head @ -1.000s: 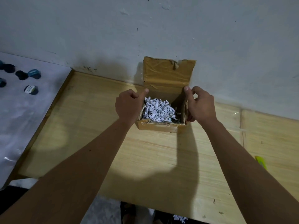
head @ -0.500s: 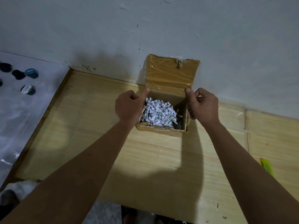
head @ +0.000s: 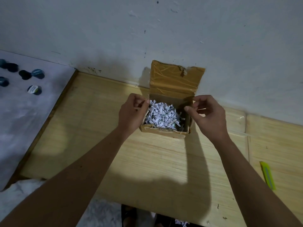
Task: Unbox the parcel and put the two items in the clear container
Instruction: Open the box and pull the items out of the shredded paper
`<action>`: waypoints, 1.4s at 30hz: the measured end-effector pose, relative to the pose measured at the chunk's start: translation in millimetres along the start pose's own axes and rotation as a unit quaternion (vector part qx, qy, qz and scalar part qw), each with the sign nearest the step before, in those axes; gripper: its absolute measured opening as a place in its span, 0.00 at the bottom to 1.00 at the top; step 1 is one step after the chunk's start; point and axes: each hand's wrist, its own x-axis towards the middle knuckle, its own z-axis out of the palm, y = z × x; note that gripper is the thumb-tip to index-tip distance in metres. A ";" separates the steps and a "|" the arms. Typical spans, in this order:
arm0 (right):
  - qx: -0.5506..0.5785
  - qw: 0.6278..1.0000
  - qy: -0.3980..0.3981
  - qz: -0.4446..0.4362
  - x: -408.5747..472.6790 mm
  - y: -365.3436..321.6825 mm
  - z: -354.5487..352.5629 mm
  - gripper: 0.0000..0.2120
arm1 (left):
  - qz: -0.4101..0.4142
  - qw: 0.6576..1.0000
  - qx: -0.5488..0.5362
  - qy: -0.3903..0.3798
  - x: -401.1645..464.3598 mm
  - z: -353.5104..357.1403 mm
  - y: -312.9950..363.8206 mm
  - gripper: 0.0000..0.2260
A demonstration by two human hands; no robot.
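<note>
Against the wall, on the wooden counter (head: 101, 128), sits the cardboard parcel (head: 164, 131) with its taped lid (head: 176, 77) flipped up and leaning back. Shredded paper (head: 161, 116) fills it to the rim. Left hand (head: 132, 113) rests at the parcel's left wall, fingers loosely curled, thumb at the edge. Right hand (head: 207, 117) hovers at the right wall, fingers relaxed, grasping nothing. A yellow-green utility knife (head: 267, 175) lies on the counter at far right. Dark round caps (head: 24, 76) lie scattered on a pale surface to the left.
</note>
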 end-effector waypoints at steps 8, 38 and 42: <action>-0.141 0.959 -0.242 -0.032 28.3 -15.1 19.8 0.41 | 0.205 0.961 0.050 -0.178 9.6 -14.6 -7.1 0.30; -0.418 0.825 -0.351 -0.150 48.3 -11.9 58.3 0.29 | 0.152 0.960 0.055 -0.227 13.0 -16.4 -10.9 0.27; -0.399 0.841 -0.334 -0.147 47.5 -21.3 45.2 0.28 | 0.169 0.959 0.049 -0.220 13.3 -16.0 -7.3 0.26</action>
